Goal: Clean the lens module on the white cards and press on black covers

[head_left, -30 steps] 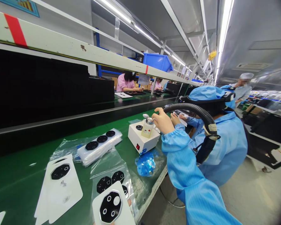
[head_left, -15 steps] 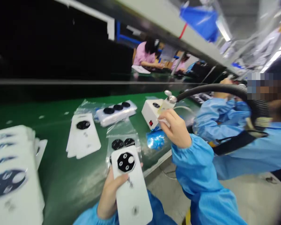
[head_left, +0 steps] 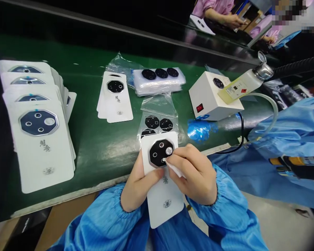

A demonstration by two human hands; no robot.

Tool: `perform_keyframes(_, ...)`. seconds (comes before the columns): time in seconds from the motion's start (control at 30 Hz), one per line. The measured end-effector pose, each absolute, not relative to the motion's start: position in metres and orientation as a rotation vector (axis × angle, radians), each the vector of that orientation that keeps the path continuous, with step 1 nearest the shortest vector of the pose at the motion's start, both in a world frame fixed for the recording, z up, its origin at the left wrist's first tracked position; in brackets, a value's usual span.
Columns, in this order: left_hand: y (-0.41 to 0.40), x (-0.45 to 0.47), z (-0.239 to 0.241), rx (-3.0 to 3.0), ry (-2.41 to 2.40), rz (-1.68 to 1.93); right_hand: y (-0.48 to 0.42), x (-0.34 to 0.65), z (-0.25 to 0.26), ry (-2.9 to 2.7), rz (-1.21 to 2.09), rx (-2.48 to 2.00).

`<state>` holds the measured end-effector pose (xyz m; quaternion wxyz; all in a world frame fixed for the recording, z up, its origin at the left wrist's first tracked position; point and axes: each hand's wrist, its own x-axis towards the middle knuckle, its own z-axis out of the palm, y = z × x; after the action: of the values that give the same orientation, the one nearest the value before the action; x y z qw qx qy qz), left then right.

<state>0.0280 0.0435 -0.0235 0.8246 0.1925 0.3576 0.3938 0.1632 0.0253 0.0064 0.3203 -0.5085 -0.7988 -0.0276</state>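
Observation:
My left hand (head_left: 140, 183) grips a white phone back cover (head_left: 161, 214) in front of my body, thumb across its face. The cover bears a black octagonal camera plate (head_left: 154, 148) with several ringed holes and one round light disc. My right hand (head_left: 196, 174) is closed on a small white wipe (head_left: 176, 169), its tip pressed against the plate's lower right part. Just behind the cover lies a clear plastic bag (head_left: 159, 108) with several black camera plates (head_left: 152, 122) in it, partly hidden by the cover.
Stacked white phone covers (head_left: 47, 181) stand at the left, and a smaller pile (head_left: 120, 111) lies mid-table. Behind are wrapped plates (head_left: 159, 83). A white box (head_left: 211, 96) with a red switch sits right, a tilted bottle (head_left: 240, 87) on it. Blue film (head_left: 199, 130) lies nearby. A co-worker's blue sleeve (head_left: 298, 122) is at right.
My right hand has come from the bottle on the box down to the camera plate. My left hand still holds the cover. The view has turned downward and to the left.

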Motion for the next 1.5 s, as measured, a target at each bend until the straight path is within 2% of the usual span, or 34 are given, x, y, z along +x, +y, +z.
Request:
perform_keyframes(0.37,0.041,0.029,-0.028,0.549,0.728,0.870,0.020,0.164,0.001,-2.078,-0.070,-1.337)
perform_keyframes(0.77,0.045,0.022,-0.036,0.965,0.688,0.917,0.020,0.162,0.005,-2.122,0.021,-1.373)
perform_keyframes(1.17,0.043,0.017,-0.019,0.382,0.701,0.712,0.016,0.165,0.019,-2.092,0.079,-1.363)
perform_keyframes(1.5,0.040,0.018,-0.017,0.586,0.712,0.780,0.017,0.159,0.015,-2.146,0.023,-1.362)
